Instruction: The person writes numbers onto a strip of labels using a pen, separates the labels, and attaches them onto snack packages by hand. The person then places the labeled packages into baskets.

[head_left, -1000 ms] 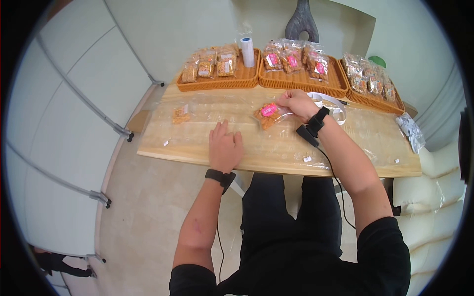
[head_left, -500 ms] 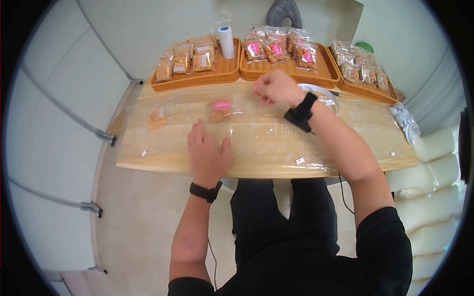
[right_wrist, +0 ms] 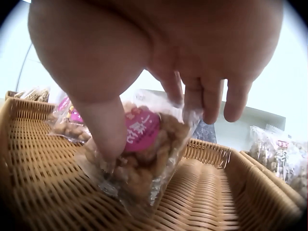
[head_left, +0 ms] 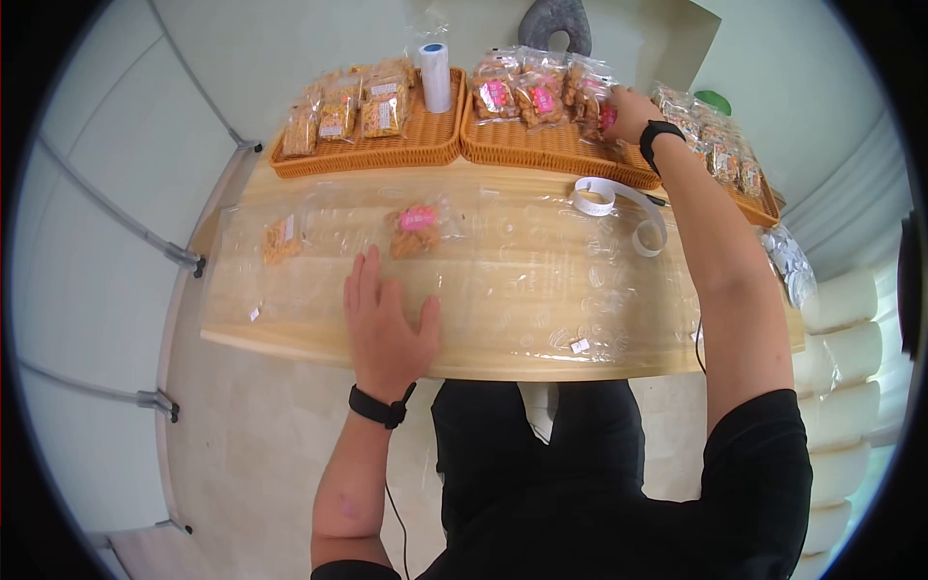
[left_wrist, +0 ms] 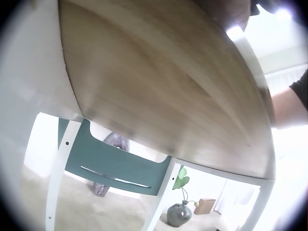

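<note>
Head view: right fingers [head_left: 620,102] pinch packet [head_left: 594,116] in basket [head_left: 580,170], left fingers [head_left: 370,278] straight over wooden table [head_left: 483,368], pale wall [head_left: 319,34]

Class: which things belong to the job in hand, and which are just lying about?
Seemingly the job: pink-labelled bag pinched by right hand; middle basket; second bag near left hand.

Seemingly incidental: curled white strip; grey sculpture; white roll.

A pale wall [head_left: 290,39] stands behind the wooden desk [head_left: 483,365]; white panels [head_left: 87,271] on metal frames line its left; beige floor [head_left: 261,435] spreads beneath it; a pale curtain [head_left: 865,213] hangs to its right.
</note>
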Demonstrator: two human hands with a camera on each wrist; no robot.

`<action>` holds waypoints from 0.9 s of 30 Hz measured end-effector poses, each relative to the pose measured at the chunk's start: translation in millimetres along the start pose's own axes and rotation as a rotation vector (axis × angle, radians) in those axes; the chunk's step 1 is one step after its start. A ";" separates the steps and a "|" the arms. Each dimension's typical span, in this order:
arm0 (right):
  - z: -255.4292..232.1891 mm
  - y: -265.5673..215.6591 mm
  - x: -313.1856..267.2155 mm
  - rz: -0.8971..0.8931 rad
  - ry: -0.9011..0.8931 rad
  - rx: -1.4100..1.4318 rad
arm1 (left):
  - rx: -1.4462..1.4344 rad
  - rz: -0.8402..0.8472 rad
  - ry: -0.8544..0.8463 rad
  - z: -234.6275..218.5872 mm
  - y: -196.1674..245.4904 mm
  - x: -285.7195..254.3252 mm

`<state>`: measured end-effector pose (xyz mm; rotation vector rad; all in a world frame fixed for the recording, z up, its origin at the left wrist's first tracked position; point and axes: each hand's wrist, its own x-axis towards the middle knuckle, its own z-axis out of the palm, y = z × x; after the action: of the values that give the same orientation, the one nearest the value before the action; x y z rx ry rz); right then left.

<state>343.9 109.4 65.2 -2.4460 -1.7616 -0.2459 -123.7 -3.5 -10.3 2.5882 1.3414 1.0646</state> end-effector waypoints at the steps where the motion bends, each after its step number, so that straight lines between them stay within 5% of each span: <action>1: 1.2 -0.4 -1.0 -0.001 0.057 -0.069 | 0.003 0.002 0.004 -0.2 0.3 0.4; 5: -20.8 4.3 -9.6 -0.084 0.006 0.081 | -0.018 0.034 0.065 8.8 -4.9 -1.6; 8: -41.3 4.6 -30.9 -0.058 0.239 0.299 | -0.050 0.047 0.087 9.3 -7.1 -2.9; 13: -87.5 2.2 -99.4 -0.059 0.257 0.574 | 0.012 0.104 0.191 4.8 -3.3 -6.1; 15: -99.2 -2.5 -138.2 -0.040 0.019 0.961 | 0.005 0.136 0.170 5.7 14.4 -7.4; 27: -66.5 36.0 -237.1 0.151 -0.098 1.107 | -0.126 0.192 -0.144 60.9 160.5 -5.5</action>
<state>300.2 -134.9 83.1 -1.7248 -1.1850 0.6874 23.5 -91.9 -7.2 2.6818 0.9795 0.9301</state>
